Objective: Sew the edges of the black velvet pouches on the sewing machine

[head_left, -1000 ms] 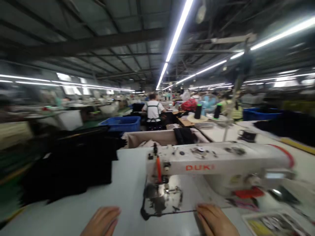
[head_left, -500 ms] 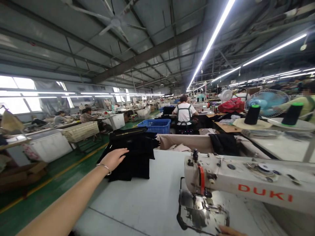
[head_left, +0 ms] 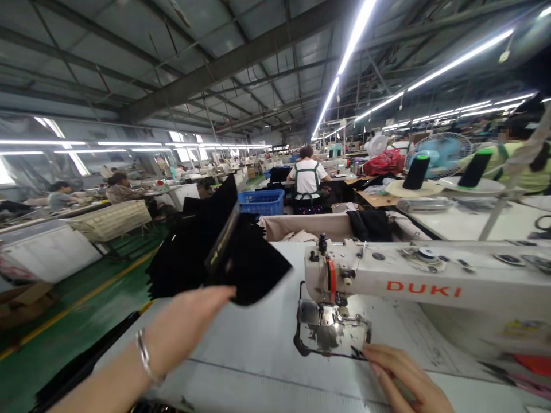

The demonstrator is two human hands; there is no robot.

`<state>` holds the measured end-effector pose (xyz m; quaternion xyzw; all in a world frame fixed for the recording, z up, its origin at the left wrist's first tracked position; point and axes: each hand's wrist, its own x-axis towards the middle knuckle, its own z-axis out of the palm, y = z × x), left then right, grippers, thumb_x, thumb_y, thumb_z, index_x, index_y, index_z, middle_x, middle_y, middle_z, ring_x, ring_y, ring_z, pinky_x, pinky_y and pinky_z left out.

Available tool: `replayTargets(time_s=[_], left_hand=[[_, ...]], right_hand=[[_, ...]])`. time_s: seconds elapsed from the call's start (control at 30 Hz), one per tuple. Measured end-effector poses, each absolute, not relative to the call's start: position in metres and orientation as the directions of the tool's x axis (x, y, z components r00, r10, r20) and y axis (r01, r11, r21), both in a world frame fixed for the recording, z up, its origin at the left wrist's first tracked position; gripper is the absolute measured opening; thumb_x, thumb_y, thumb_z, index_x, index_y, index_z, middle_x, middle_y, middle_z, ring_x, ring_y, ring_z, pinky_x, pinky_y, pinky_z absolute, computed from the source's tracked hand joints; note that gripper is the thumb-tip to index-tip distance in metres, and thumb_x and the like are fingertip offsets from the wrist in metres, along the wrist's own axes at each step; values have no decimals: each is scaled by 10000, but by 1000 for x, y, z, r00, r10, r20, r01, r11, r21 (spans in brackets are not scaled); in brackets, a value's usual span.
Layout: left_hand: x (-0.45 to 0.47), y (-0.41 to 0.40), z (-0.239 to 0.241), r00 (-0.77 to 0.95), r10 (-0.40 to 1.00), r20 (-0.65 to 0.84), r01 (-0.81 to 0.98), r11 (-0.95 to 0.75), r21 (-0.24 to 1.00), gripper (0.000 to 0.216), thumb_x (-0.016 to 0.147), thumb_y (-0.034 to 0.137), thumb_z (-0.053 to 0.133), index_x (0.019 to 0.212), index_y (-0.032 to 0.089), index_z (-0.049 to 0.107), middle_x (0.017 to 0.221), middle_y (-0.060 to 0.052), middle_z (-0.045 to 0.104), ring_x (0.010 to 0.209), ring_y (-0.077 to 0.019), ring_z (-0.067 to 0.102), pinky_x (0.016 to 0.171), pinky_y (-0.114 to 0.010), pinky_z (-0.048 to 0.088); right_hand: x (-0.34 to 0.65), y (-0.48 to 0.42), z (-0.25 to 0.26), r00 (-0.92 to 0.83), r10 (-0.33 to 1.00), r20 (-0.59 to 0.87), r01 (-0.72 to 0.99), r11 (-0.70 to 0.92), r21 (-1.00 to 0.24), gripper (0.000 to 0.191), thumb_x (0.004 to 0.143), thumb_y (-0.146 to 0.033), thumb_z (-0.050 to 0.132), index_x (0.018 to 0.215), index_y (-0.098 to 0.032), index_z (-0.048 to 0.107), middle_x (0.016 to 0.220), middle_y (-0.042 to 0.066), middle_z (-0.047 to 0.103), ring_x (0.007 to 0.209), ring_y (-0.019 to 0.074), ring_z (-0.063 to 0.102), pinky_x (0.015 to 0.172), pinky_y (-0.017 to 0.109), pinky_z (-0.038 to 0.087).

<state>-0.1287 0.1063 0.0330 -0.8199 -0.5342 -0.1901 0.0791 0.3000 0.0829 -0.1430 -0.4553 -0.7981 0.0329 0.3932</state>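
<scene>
My left hand [head_left: 187, 327], a bracelet at its wrist, is closed on the edge of a black fabric piece [head_left: 258, 267]. A zipper-like strip [head_left: 221, 244] runs along this piece, which is lifted and tilted. Behind it a pile of black fabric [head_left: 176, 258] lies at the table's left edge. My right hand [head_left: 407, 373] rests on the table at the front right corner of the metal needle plate [head_left: 322, 338] of a white sewing machine [head_left: 365, 269]. Its fingertips are pinched together by a small dark pointed thing [head_left: 356, 351], too small to name.
Beyond the table stand a beige cloth-lined bin [head_left: 310, 225] and a blue plastic basket [head_left: 262, 203]. A co-worker [head_left: 306, 175] sits farther back. Black thread cones [head_left: 416, 172] and a fan [head_left: 439, 154] are at the right. Red-handled scissors [head_left: 531, 364] lie at the lower right.
My left hand, lying on the black pile before, now grips one piece and has pulled it up and toward me. My right hand has come farther into view. The camera view has shifted.
</scene>
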Motion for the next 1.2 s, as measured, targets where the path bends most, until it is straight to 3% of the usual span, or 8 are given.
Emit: replayTargets(time_s=[0.17,0.3,0.4,0.53,0.7,0.87,1.03,1.2], left_hand=[[-76,56,-51,647,737,-197,701,-472,535,206,923,356,515,960,330,716,1022,25,725,942,-194,688,846,-265,534],[-57,77,-57,409,910,-70,831,-339,441,280,975,359,424,1020,245,676,1035,-34,679,962,-194,649,897,-297,495],[-48,109,-70,352,936,-11,876,-325,357,311,918,366,525,1176,231,633,1220,-82,635,1159,-271,569,1029,-393,413],[-37,141,-94,332,942,-50,891,-295,346,435,827,419,639,1212,218,622,1140,-109,674,1041,-325,633,904,-420,489],[-21,141,-86,399,917,9,847,-372,379,153,756,256,650,884,178,682,1004,-89,651,975,-278,613,913,-379,453],[-12,100,-48,467,884,-4,756,-397,521,112,790,178,555,855,177,647,857,-22,652,804,-178,617,758,-266,477],[-14,63,-13,487,871,-62,415,-169,894,307,856,323,642,1130,185,642,995,-37,672,937,-212,623,832,-288,474],[-11,45,-2,417,908,-46,207,-45,977,235,817,325,709,981,157,699,931,-48,659,900,-213,596,820,-291,453]], right_hand=[[244,55,-133,-557,573,601,580,786,-212,378,898,-422,634,1247,-278,620,1233,76,660,1038,250,664,853,336,584],[209,50,-155,-635,572,519,615,781,-107,463,850,-448,689,1264,-264,596,1325,72,601,1098,305,629,821,412,584],[204,46,-165,-595,644,481,627,747,-224,421,848,-304,688,1257,-300,587,1355,20,581,1159,280,587,907,405,539],[207,39,-165,-547,699,461,595,711,-374,450,818,-173,668,1238,-319,594,1327,8,600,1164,265,567,957,395,492],[209,37,-146,-502,778,378,518,621,-588,339,834,-98,593,1115,-283,639,1166,24,668,1062,227,604,954,371,475],[211,34,-99,-300,914,273,559,401,-726,246,828,-122,616,1053,-213,577,1143,74,612,1063,232,583,928,372,488],[215,27,-56,-339,846,412,528,534,-660,75,860,-157,605,880,-216,564,1279,80,542,1211,264,489,1001,429,443],[220,21,-40,-364,821,439,510,570,-644,78,866,-174,620,885,-236,577,1231,44,601,1173,237,540,1039,467,415]])
